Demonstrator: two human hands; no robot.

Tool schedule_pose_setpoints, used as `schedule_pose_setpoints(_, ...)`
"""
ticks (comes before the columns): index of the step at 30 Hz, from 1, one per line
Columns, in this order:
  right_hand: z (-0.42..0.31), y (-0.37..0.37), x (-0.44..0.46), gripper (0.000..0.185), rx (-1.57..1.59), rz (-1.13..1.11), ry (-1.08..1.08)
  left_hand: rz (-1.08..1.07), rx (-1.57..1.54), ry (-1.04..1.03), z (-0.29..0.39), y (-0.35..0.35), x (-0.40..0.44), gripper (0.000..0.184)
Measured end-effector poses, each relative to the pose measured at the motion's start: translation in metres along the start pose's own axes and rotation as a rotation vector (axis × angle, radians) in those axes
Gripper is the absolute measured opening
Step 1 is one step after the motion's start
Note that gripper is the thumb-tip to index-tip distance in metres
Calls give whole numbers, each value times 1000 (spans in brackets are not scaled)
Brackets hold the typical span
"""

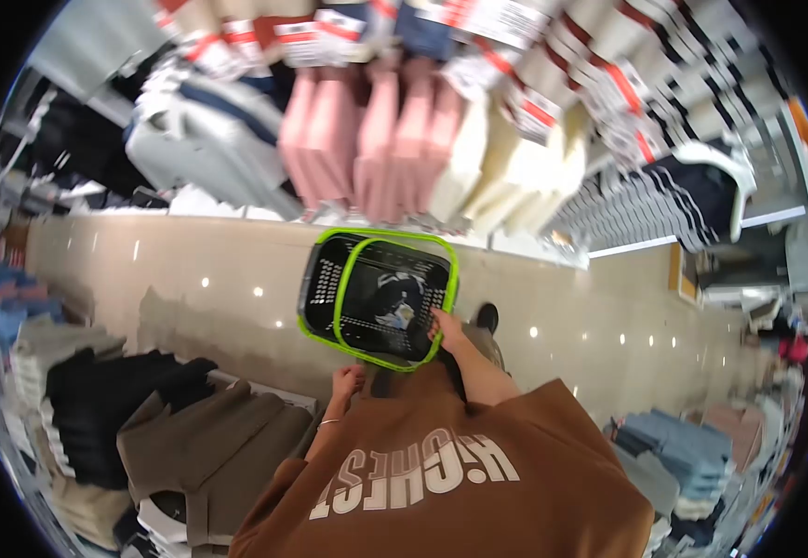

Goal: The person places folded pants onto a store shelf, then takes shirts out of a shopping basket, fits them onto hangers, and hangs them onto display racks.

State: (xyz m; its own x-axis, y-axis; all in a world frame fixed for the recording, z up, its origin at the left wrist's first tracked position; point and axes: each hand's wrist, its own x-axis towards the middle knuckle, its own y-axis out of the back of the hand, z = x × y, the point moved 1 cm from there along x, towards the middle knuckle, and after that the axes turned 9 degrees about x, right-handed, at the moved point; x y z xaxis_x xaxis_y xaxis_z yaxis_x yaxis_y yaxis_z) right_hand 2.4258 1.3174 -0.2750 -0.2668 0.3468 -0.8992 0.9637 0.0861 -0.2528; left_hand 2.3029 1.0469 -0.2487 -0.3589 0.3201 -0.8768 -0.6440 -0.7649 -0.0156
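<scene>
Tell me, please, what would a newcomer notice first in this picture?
The basket, black with a bright green rim and handle, would likely catch the eye first, near the middle of the view, with the right hand on its rim. Above it hang pink clothes, under red-and-white tags. At the bottom, the wearer's brown top shows large pale letters.

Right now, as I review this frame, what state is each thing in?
Basket: open on top, dark item inside
Right hand: closed on the basket's rim
Left hand: fingers curled, apparently off the basket
Pink clothes: hanging in a row
Striped top: hanging
Black clothes: hanging, bunched close together
Price tags: print too blurred to read
</scene>
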Motion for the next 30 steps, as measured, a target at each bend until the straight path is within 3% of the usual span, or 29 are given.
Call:
schedule_pose_setpoints(4, -32, 21, -8, 25, -156, -84, -63, 65, 39, -29, -27, -46, 5, 13)
schedule_pose_setpoints(11, -65, 67, 19, 27, -183, -221, -346, 257, -148, -62, -86, -196, -7, 14)
schedule_pose_setpoints(12, -61, 80, 24, 27, -161, -230, -375, 328, -96, -182, -98, -224, -17, 17)
schedule_pose_setpoints(15, -71, 105, 16, 29, -190, -209, -335, 504, 235, -237, -140, -273, -28, 19)
schedule_pose_setpoints(16, -76, 112, 15, 29, -219, -205, -319, 536, 197, -235, -141, -283, -37, 19)
schedule_pose_setpoints(19, -84, 133, 11, 29, -275, -213, -254, 395, -189, -132, -146, -291, -62, 19)
schedule_pose_setpoints(22, -94, 153, 13, 30, -271, -204, -214, 361, -146, -153, -166, -296, -65, 19)
schedule_pose_setpoints(25, -109, 162, 4, 28, -214, -203, -218, 352, 101, -178, -199, -295, -47, 20)
schedule_pose_setpoints(30, -124, 173, -9, 25, -149, -179, -165, 220, -66, -235, -203, -283, -39, 22)
